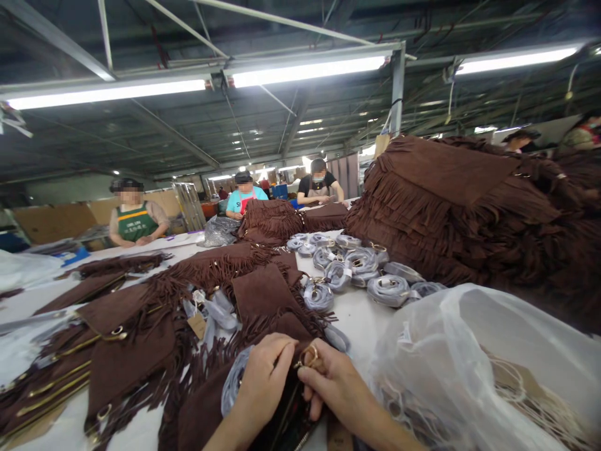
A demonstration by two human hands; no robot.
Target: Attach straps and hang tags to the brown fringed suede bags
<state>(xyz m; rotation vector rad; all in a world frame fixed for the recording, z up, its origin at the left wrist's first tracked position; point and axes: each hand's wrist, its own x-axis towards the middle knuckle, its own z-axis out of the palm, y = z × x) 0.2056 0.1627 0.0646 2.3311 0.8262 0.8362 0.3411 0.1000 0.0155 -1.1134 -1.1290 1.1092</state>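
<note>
My right hand [335,383] is closed, pinching a gold-coloured metal ring [310,354] between thumb and fingers. Close beside it, my left hand [267,379] has its fingers curled on the edge of a brown fringed bag [204,413]; its fingertips are partly hidden. The bag lies under both hands, with a dark opening and a zip [303,441] showing between my forearms. A coiled strap in clear plastic [232,383] pokes out behind my left hand. Another brown fringed flap [263,291] lies just beyond my hands.
More fringed bags [129,363] spread over the left side. Wrapped strap coils [364,260] cluster beyond my hands. A tall heap of brown bags [451,207] stands right, behind a translucent plastic bag [436,338] holding stringed tags. Across the table, a person in a green apron [138,222] and others work.
</note>
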